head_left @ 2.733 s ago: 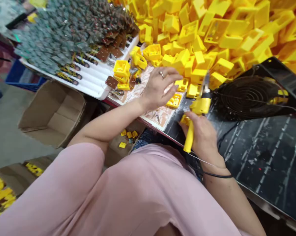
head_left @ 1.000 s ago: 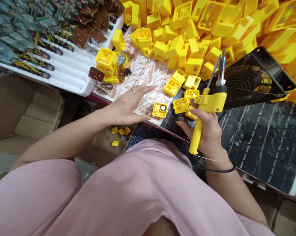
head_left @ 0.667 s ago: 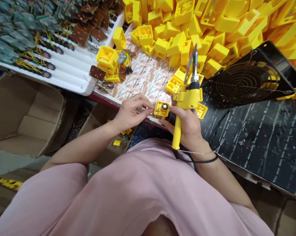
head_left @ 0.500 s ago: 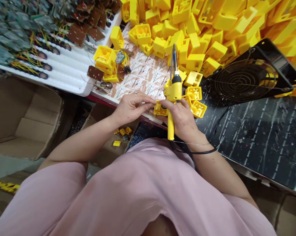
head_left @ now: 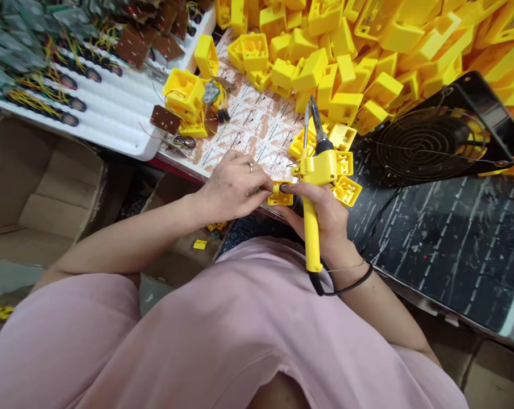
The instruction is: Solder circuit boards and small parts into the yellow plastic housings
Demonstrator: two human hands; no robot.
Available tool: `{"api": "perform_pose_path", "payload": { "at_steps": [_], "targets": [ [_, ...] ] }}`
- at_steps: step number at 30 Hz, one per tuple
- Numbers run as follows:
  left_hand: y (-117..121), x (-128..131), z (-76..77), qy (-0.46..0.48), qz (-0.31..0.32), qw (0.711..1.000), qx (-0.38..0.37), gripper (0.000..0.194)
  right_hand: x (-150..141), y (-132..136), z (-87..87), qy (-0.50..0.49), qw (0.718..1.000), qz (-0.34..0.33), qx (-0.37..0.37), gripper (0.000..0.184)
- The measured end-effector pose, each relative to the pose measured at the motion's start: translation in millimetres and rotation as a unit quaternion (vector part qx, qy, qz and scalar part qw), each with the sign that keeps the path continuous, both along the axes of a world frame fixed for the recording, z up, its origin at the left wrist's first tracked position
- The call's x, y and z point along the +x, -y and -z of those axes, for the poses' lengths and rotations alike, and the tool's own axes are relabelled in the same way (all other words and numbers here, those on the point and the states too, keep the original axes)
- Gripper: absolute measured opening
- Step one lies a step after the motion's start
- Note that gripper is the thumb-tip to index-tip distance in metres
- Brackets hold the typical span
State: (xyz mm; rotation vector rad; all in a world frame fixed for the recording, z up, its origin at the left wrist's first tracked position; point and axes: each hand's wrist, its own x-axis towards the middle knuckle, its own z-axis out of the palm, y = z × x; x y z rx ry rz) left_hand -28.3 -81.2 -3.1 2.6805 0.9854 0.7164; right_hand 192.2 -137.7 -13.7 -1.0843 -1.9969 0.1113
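In the head view my right hand [head_left: 328, 213] is wrapped around a yellow soldering gun [head_left: 311, 233], whose metal tip points up and away from me. Its thumb and a finger also reach a small open yellow plastic housing [head_left: 281, 199] at the table's front edge. A dark round part shows in the housing by that fingertip. My left hand [head_left: 237, 184], with a ring on it, is closed just left of the housing. Its fingers are curled in, and what they pinch is too small to name. Two more open yellow housings [head_left: 346, 191] lie right of the soldering gun.
A large heap of yellow housings [head_left: 338, 62] fills the back. To the right stands a black fan [head_left: 431, 136] on a dark mat [head_left: 423, 244]. A white foam tray [head_left: 120, 122] at left bears circuit boards and wired parts. Cardboard boxes [head_left: 48, 187] stand below the table.
The soldering gun has tilted, its handle swinging a little to the right and toward me. My left hand has turned over and curled its fingers beside the housing.
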Motion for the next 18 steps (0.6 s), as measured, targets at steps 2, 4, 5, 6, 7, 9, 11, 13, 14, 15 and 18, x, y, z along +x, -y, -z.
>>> {"api": "perform_pose_path", "payload": {
  "at_steps": [2, 4, 5, 6, 7, 9, 11, 13, 14, 15, 18],
  "targets": [
    [2, 2, 0.6, 0.000, -0.007, 1.000, -0.002, 0.025, -4, -1, 1.6, -0.020, 1.000, 0.001, -0.002, 0.031],
    [4, 3, 0.6, 0.006, -0.017, 1.000, -0.019, 0.025, -6, -3, 2.8, -0.039, 0.999, -0.006, -0.002, 0.031],
    [4, 4, 0.4, 0.011, -0.023, 0.999, -0.039, 0.023, -6, -5, 3.2, -0.049, 0.999, -0.012, -0.001, 0.031],
    [5, 4, 0.1, 0.020, -0.027, 0.997, -0.068, 0.022, -7, -6, 3.7, -0.057, 0.998, -0.018, 0.000, 0.033],
    [4, 4, -0.3, 0.032, -0.027, 0.994, -0.100, 0.020, -7, -6, 4.1, -0.066, 0.998, -0.021, 0.003, 0.034],
    [3, 4, -1.3, 0.065, -0.017, 0.984, -0.165, 0.018, -9, -7, 4.8, -0.079, 0.997, -0.017, 0.009, 0.037],
    [-1, 3, -2.3, 0.107, -0.002, 0.969, -0.225, 0.017, -9, -7, 4.5, -0.079, 0.997, -0.005, 0.009, 0.035],
    [-5, 0, -3.1, 0.136, 0.004, 0.956, -0.260, 0.019, -8, -6, 2.2, -0.068, 0.997, 0.014, 0.013, 0.027],
    [-7, -2, -3.3, 0.137, 0.004, 0.955, -0.262, 0.020, -5, -6, 0.1, -0.062, 0.998, 0.022, 0.016, 0.023],
    [-8, -3, -3.5, 0.129, 0.004, 0.960, -0.250, 0.020, -1, -5, -2.7, -0.057, 0.998, 0.029, 0.022, 0.019],
    [-9, -8, -3.8, 0.065, 0.009, 0.982, -0.177, 0.017, 18, 1, -14.3, -0.061, 0.998, 0.012, 0.024, 0.013]
  ]
}}
